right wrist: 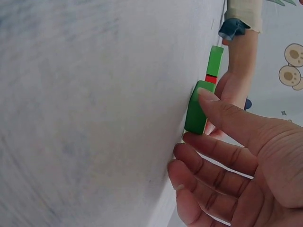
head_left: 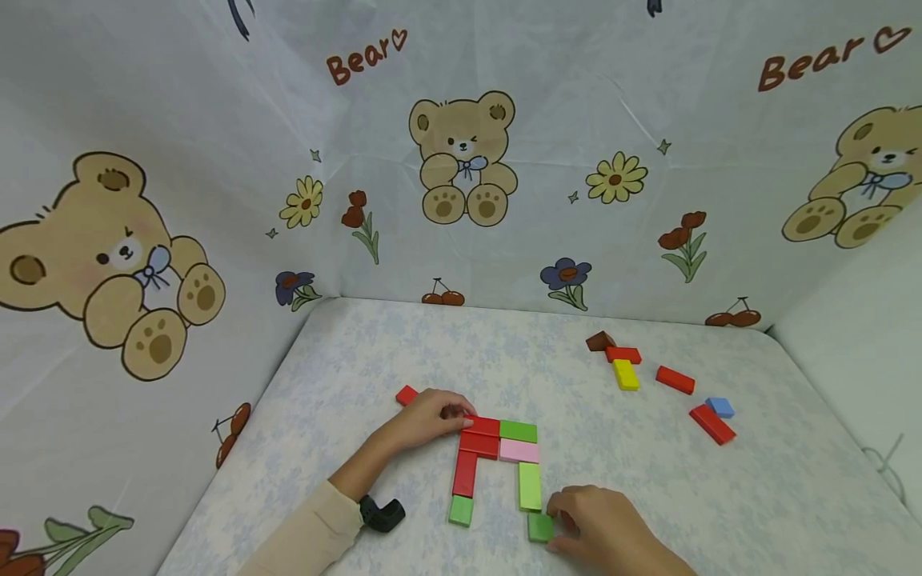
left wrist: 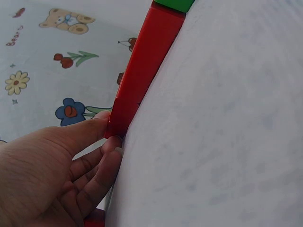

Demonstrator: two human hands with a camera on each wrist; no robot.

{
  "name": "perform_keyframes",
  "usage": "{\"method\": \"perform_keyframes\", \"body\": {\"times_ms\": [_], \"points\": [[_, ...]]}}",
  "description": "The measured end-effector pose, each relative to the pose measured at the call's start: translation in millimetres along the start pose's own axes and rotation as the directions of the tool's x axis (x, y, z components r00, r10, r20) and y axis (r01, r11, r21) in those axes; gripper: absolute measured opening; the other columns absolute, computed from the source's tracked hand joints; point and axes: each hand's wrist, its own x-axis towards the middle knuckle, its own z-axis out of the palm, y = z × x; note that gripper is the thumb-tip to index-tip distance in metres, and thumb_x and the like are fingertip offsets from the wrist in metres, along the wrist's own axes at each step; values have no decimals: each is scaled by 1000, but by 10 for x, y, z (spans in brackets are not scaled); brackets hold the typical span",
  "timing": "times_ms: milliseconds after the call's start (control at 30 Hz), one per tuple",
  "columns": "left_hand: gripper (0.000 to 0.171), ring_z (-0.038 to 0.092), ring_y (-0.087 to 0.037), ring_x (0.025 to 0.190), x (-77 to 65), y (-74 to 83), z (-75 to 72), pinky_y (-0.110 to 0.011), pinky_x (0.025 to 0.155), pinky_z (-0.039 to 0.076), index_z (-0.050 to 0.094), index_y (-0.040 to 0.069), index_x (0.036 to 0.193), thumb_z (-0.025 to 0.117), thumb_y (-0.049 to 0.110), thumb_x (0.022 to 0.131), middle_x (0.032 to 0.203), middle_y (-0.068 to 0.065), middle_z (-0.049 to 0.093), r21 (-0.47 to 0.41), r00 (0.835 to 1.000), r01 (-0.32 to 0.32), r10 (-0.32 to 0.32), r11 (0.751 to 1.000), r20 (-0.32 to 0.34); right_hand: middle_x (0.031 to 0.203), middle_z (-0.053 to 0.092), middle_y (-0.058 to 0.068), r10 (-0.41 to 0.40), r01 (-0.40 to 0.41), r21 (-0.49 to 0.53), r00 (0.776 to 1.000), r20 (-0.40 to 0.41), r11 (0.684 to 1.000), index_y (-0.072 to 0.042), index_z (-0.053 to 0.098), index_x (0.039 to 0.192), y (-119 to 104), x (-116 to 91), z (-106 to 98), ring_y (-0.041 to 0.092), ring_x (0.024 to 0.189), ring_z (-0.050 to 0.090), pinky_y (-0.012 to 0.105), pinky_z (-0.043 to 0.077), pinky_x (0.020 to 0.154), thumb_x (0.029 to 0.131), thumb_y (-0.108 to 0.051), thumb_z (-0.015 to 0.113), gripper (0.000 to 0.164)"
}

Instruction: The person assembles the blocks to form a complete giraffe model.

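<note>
Flat coloured blocks lie joined in an arch-like shape on the table. At its upper left corner, my left hand (head_left: 430,418) pinches the end of a red block (head_left: 483,426) between thumb and fingers. Below that block are another red block (head_left: 479,446), an upright red one (head_left: 464,474) and a light green block (head_left: 461,510). On the right side run a green block (head_left: 519,432), a pink block (head_left: 519,451) and a lime block (head_left: 529,486). My right hand (head_left: 601,524) holds a small green block (right wrist: 196,109) by its edges, at the lime block's lower end.
A red block (head_left: 406,395) lies behind my left wrist. Farther right are a brown block (head_left: 600,342), a yellow block (head_left: 625,374), several red blocks (head_left: 675,380) and a blue block (head_left: 720,407). A bear-print cloth (head_left: 533,240) hangs behind the table (head_left: 612,440).
</note>
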Motion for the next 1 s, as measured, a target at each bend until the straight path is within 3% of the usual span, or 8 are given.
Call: {"method": "perform_keyframes", "body": {"times_ms": [167,1000], "points": [[11,56,-5,68,2,12,-4,-24,64,48,76,23,106,72,20,97,80,8,66,8,1000,-7,7,1000,-3,67,50,-13,29,-28,26,999,-16,999,-16,76,95,-2,20,14,6,62,44,26,39,58,76,-36,89,30],[11,56,-8,70,-8,39,-3,-25,65,48,76,22,105,72,17,96,81,7,65,-12,1000,7,-7,1000,-7,62,47,-12,8,-8,-5,999,-38,1000,-23,69,81,-56,70,37,6,57,42,26,35,55,77,-41,88,26]]}}
